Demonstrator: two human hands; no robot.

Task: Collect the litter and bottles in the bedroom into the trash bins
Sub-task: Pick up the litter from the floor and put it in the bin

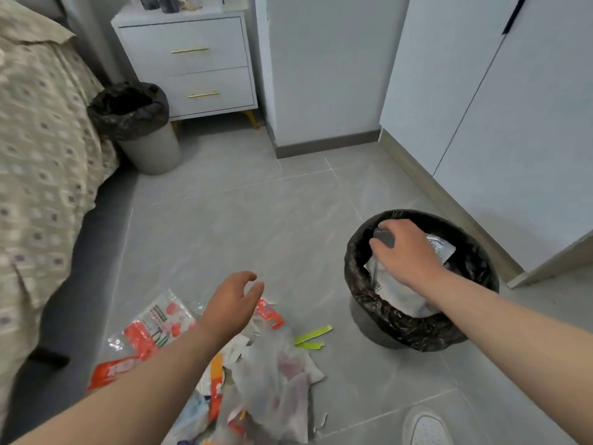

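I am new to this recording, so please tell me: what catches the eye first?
The colourful pile of plastic wrappers and torn paper on the grey floor, under the open left hand. Then the right hand, pressing silvery packaging into the round black-lined bin at right.

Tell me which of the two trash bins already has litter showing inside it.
The near bin under the right hand, with crumpled wrappers showing inside. The far bin beside the nightstand shows only its dark liner.
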